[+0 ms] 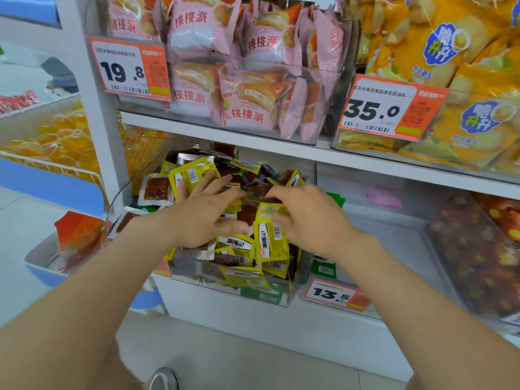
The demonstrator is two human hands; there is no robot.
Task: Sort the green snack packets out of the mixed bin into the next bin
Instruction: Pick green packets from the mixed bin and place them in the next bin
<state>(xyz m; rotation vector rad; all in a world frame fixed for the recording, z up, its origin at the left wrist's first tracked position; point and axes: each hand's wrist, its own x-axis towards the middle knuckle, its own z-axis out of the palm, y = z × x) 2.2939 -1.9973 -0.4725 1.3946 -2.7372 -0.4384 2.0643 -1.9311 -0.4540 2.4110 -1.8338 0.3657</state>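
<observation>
With your left hand flat, spread the pile in the clear plastic mixed bin; your right hand pinches a yellow foil packet, so seek green beneath.

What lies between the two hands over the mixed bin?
In the head view, yellow packets and a dark brown packet fill the gap between left hand and right hand.

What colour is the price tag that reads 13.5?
The price tag is white with black digits and an orange right end; head view.
</observation>
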